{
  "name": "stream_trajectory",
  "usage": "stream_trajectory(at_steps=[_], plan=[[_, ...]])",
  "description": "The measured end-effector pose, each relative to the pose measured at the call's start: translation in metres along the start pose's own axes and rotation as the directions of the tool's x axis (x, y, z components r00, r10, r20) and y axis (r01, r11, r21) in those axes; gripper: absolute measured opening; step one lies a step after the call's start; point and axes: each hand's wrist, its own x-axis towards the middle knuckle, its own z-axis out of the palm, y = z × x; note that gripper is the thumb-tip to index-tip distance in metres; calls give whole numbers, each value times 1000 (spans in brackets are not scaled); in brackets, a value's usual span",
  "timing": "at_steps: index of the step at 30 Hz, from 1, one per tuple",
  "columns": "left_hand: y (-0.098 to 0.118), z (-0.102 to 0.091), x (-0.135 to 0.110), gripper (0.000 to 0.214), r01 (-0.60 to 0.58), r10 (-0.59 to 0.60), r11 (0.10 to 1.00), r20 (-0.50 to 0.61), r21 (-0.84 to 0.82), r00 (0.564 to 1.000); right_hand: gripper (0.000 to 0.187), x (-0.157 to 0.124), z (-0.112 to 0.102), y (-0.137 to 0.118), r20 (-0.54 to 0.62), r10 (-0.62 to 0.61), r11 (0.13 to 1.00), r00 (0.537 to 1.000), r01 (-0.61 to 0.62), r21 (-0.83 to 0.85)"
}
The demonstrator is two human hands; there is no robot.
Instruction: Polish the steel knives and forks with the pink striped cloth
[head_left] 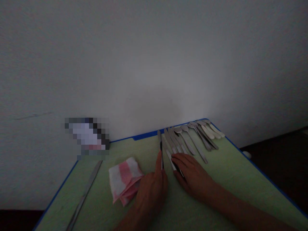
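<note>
My left hand (pixel 152 187) pinches the lower part of a table knife (pixel 159 138), with the index finger laid along it. That knife lies at the left end of a row of cutlery, its blade pointing to the wall. My right hand (pixel 192 171) curls over the handle ends of several table knives (pixel 171 144) beside it, thumb and fingers on either side, partly hiding them. Just left of my left hand is a folded pink-and-white cloth (pixel 126 175), touching or very near it.
Right of the knives lie spoons (pixel 189 142), dark metal cutlery (pixel 202 138) and white-handled pieces (pixel 213 130). A long knife (pixel 85 192) lies at the left of the green, blue-edged table (pixel 96 205). A blurred-out object (pixel 88 134) stands at the back left, near the wall (pixel 154 64).
</note>
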Motion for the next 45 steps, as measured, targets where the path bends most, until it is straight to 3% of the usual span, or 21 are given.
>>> stream_trajectory(at_steps=[7,13,16,20,28,33,40,45], plan=[[-2,-6,4,55,66,-68,995,28,81,997,35,-1,-3,-2,28,-84,995,996,86,-57],[0,-8,4,51,20,-23,998,45,65,999,36,-2,-3,-7,9,-130,989,991,130,-76],[-6,-4,2,44,-83,84,996,-71,11,994,38,-1,-4,-6,21,-116,991,993,117,-61],[-15,8,3,46,-159,178,982,-239,98,954,43,-1,-9,1,77,-129,989,989,134,-61],[-19,13,6,47,-266,278,957,-110,113,954,61,-9,-23,12,179,-179,981,967,190,-44],[-19,10,6,47,-296,304,951,-91,85,948,56,-6,-14,13,151,-155,980,976,171,-101],[-20,10,6,49,-305,310,951,-119,58,943,47,1,-17,25,142,-294,947,945,309,-91],[-21,12,6,51,-322,327,945,-109,62,939,39,3,-16,27,147,-309,939,940,326,-113]])
